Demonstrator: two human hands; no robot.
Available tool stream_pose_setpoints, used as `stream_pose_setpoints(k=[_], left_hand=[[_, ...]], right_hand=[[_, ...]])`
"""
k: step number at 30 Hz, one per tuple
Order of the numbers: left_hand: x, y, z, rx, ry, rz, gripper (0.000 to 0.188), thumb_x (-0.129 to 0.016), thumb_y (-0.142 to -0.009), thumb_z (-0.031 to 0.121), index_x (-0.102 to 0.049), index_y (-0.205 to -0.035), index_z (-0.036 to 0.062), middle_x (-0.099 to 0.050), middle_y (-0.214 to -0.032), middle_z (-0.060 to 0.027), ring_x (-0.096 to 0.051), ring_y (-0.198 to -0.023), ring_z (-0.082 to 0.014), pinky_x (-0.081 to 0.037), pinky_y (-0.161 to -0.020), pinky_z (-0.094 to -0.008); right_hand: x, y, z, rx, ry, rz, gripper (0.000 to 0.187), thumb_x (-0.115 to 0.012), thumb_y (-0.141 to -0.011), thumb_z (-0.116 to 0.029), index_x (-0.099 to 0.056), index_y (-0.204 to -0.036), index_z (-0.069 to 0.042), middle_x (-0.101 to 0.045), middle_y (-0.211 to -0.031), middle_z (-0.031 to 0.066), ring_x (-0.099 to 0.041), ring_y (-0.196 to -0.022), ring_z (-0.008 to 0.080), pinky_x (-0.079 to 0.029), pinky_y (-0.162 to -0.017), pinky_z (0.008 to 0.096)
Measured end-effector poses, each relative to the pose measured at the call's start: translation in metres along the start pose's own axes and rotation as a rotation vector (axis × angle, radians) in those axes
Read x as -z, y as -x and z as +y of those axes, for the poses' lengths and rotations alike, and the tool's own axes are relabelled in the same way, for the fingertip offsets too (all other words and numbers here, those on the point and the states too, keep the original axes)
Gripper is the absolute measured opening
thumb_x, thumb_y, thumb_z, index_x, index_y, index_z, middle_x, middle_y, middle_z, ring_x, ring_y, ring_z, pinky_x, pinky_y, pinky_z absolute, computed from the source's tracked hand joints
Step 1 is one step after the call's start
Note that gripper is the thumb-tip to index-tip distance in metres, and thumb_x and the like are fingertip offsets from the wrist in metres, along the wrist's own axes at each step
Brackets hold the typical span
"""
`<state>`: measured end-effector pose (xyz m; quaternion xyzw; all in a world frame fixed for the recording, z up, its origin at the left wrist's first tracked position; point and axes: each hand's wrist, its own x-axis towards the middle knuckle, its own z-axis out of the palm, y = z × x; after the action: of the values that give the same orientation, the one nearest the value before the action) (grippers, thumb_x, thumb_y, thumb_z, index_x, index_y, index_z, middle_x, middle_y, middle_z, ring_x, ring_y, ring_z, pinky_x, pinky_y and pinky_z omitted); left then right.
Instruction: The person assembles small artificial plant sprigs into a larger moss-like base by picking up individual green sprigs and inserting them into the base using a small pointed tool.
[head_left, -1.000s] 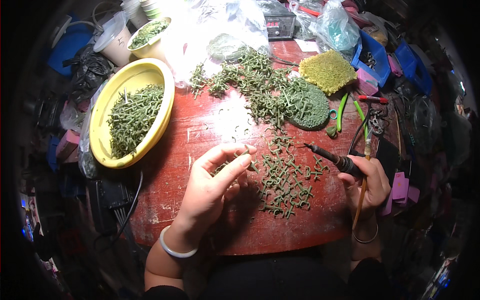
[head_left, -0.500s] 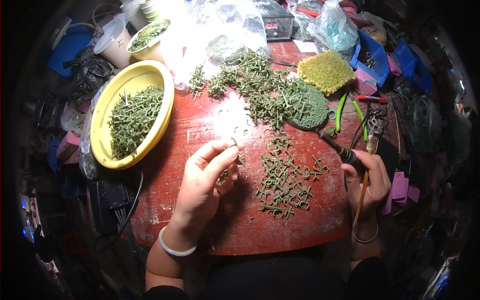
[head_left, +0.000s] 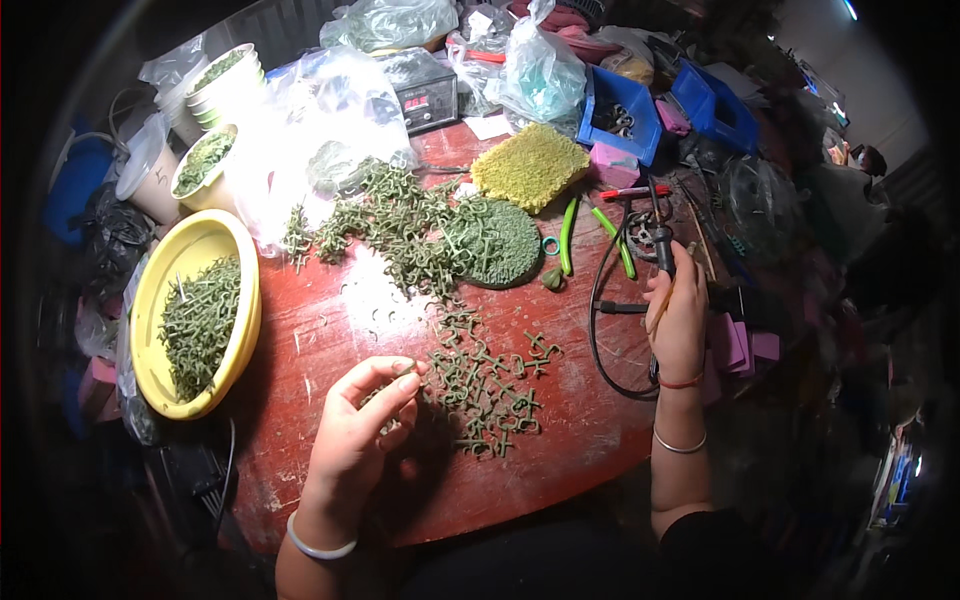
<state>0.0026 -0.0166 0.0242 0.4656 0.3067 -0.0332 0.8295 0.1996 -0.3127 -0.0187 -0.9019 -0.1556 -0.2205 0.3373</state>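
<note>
Green hooked pieces (head_left: 482,388) near the front edge of the red worktop (head_left: 575,440) | left hand (head_left: 350,430) pinches one, fingertips closed | right hand (head_left: 680,315) wraps black pen-shaped tool (head_left: 664,252), right edge | seemingly between touches; next needs steady pinch

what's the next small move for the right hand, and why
Probably to bring the black-handled tool left toward the small green piece. The right hand holds that tool off at the right side of the table, its tip pointing away, while the left hand pinches the piece between thumb and finger, apart from the tool.
</note>
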Motion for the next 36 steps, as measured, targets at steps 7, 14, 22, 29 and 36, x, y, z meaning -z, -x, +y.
stream_pose_setpoints(k=[7,14,22,29,36], left_hand=[[-0.004,0.003,0.003,0.003,-0.041,-0.027,0.017,-0.074,-0.095,0.014,-0.070,-0.111,0.0096,-0.068,-0.093,0.0054,-0.057,-0.073,-0.0021,-0.040,-0.060,-0.0160],[0.006,0.001,-0.002,-0.039,-0.030,-0.173,0.020,-0.073,-0.096,0.012,-0.070,-0.115,0.0051,-0.067,-0.095,0.0024,-0.057,-0.075,-0.0029,-0.042,-0.061,-0.0175],[0.003,0.000,-0.004,-0.002,-0.125,-0.237,0.020,-0.074,-0.096,0.012,-0.070,-0.115,0.0081,-0.067,-0.094,0.0057,-0.054,-0.071,0.0002,-0.039,-0.059,-0.0163],[0.005,-0.001,-0.010,-0.048,-0.162,-0.310,0.019,-0.073,-0.096,0.011,-0.070,-0.114,0.0063,-0.068,-0.091,0.0038,-0.053,-0.067,0.0003,-0.037,-0.057,-0.0161],[0.002,-0.004,-0.010,-0.121,-0.271,-0.310,0.020,-0.074,-0.096,0.011,-0.070,-0.113,0.0030,-0.071,-0.095,0.0007,-0.063,-0.077,-0.0035,-0.050,-0.068,-0.0203]], right_hand=[[0.002,0.000,0.012,0.013,0.251,0.048,0.037,-0.055,-0.096,-0.004,-0.055,-0.133,0.003,-0.061,-0.112,0.0262,-0.064,-0.098,0.0427,-0.053,-0.087,0.0472],[0.008,-0.003,-0.010,0.117,0.318,0.065,0.033,-0.066,-0.091,-0.008,-0.063,-0.123,-0.001,-0.062,-0.105,0.0200,-0.064,-0.100,0.0403,-0.052,-0.086,0.0469],[0.008,0.019,-0.085,0.294,-0.177,-0.121,0.012,-0.069,-0.090,0.004,-0.070,-0.101,-0.001,-0.065,-0.088,0.0139,-0.066,-0.076,0.0283,-0.052,-0.069,0.0345],[-0.002,0.031,-0.147,0.382,-0.545,-0.558,0.013,-0.071,-0.088,0.001,-0.068,-0.101,-0.001,-0.067,-0.088,0.0156,-0.066,-0.081,0.0323,-0.052,-0.070,0.0400],[-0.021,0.044,-0.141,0.236,-0.681,-0.604,0.006,-0.071,-0.090,0.000,-0.069,-0.095,0.000,-0.066,-0.082,0.0128,-0.068,-0.073,0.0261,-0.051,-0.065,0.0346]])
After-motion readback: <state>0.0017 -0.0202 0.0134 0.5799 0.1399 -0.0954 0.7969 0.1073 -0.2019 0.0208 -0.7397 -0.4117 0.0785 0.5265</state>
